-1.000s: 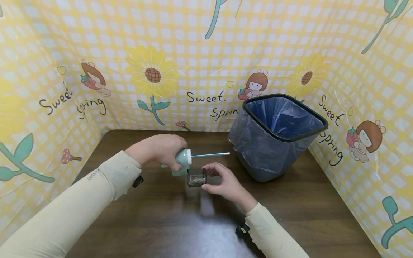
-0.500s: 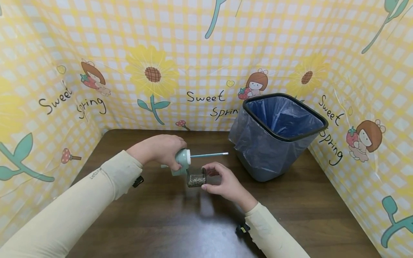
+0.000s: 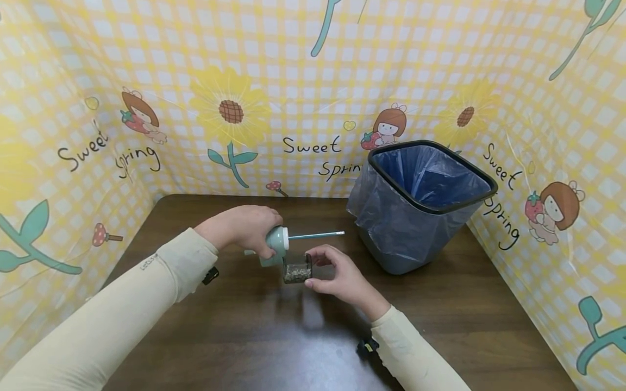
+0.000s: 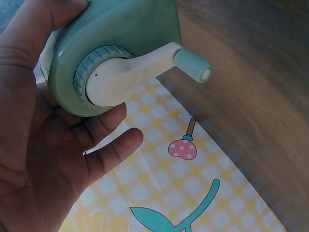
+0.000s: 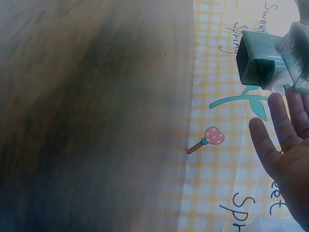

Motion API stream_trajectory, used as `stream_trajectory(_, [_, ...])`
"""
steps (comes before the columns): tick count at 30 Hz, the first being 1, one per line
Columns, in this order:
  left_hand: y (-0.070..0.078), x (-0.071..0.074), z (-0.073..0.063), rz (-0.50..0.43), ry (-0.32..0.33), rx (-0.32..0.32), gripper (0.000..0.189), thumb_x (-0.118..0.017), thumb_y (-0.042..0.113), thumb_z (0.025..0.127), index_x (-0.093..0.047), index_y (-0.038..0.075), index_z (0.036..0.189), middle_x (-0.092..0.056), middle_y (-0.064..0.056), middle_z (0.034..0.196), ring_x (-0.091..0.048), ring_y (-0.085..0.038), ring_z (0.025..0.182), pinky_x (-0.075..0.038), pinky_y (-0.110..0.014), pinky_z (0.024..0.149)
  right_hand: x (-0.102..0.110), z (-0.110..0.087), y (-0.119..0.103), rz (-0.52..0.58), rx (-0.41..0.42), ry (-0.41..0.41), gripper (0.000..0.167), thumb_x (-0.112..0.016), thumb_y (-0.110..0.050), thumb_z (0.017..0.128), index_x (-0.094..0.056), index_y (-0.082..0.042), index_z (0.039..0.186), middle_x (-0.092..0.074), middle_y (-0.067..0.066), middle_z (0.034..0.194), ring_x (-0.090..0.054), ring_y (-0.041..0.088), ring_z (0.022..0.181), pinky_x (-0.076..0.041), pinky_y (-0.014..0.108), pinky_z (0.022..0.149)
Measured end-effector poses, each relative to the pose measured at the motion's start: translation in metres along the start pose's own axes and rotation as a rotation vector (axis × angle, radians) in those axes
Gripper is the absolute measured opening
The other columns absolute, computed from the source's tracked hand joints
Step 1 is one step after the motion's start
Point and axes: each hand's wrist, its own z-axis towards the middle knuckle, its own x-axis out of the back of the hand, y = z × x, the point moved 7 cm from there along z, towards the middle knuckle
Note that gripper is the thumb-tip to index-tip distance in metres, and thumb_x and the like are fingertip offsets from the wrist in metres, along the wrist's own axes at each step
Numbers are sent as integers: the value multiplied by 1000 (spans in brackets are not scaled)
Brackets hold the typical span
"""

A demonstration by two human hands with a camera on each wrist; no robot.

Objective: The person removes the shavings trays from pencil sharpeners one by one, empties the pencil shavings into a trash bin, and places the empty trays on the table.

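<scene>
My left hand [image 3: 249,225] holds a green crank pencil sharpener [image 3: 277,239] above the table, fingers over its top and thumb on its near side. A blue pencil [image 3: 315,235] sticks out of the white front, pointing right. In the left wrist view the white crank with its teal knob [image 4: 193,65] shows at the back. Just below and right of the sharpener, my right hand [image 3: 342,279] pinches a clear shavings drawer [image 3: 297,271] by its right end. Dark shavings lie inside the drawer. The right wrist view shows an opening in the sharpener's body [image 5: 260,58], with the drawer outside it.
A grey trash bin [image 3: 401,260] lined with a clear bag stands at the back right, its black rim upward. Patterned yellow checked cloth [image 3: 303,108] walls the back and both sides of the brown wooden table [image 3: 274,336].
The sharpener and pencil have shifted very slightly left with my left hand. Both hands keep their hold, and the drawer stays almost in place.
</scene>
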Motion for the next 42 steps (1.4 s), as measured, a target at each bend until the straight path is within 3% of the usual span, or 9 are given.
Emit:
stream_trajectory(3, [0,-2,1,-1,-8,-6,62,-82,48,74,-66,7,118,-66,1,101,-60,-14,86,-56,-33,78,0,0,0,3,0,4,51,-86,-19,83,-63,-16,127,-65,-8,121,-61,13,114,-51,38,101])
stream_trajectory(14, [-4,-8,2,-3,-11,-9,61,-83,46,74,-66,7,117,-66,2,98,-59,-14,84,-55,-33,77,0,1,-3,20,8,-5,53,-86,-18,83,-62,-7,129,-66,-1,123,-61,13,114,-50,39,102])
stream_trajectory(22, [-6,-16,3,-25,-31,-8,63,-82,45,74,-66,5,120,-66,1,101,-60,-13,85,-55,-32,77,0,0,-5,20,-1,-2,52,-87,-20,82,-63,-16,128,-67,-1,124,-61,14,114,-50,42,102])
stream_trajectory(28, [-6,-20,3,-26,-30,0,62,-82,45,75,-66,6,120,-67,1,102,-60,-13,85,-56,-32,77,-1,0,-6,35,-3,-8,52,-87,-20,82,-63,-13,128,-66,10,127,-61,15,115,-50,43,103])
stream_trajectory(36, [-6,-22,4,-28,-41,0,59,-82,44,75,-66,6,118,-67,0,101,-60,-13,84,-56,-33,77,0,1,-7,21,-2,3,51,-87,-19,81,-63,-21,126,-65,-8,124,-61,13,114,-50,40,102])
stream_trajectory(42, [-8,-29,5,-28,-67,23,63,-82,45,76,-66,6,123,-67,-1,106,-60,-14,87,-56,-33,80,1,1,-6,24,-9,-2,52,-87,-18,81,-63,-12,127,-66,-3,125,-61,14,115,-50,40,103])
